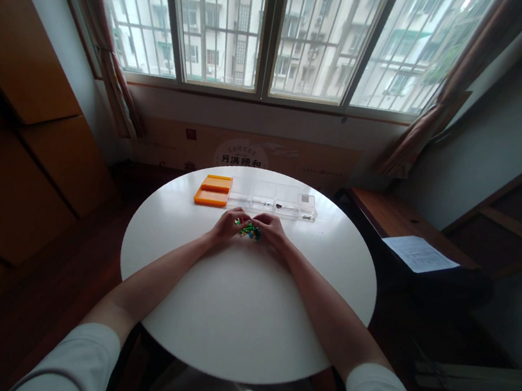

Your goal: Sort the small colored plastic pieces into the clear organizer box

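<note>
A small heap of tiny colourful pieces [250,231], mostly green with some yellow, blue and red, lies on the white round table [243,322]. My left hand [230,222] is at the left of the heap with its fingers curled inward. From the other side my right hand [271,227] reaches in, its fingers bent and pressed together. The fingertips of both hands nearly meet just above the far side of the heap. Whatever is pinched between them is too small to make out.
Beyond my hands stand an open orange case [212,198] and a row of clear plastic boxes [262,203], some with small dark or metallic bits inside. At the right, a paper sheet [418,253] lies on a dark wooden bench [376,208]. A barred window is ahead.
</note>
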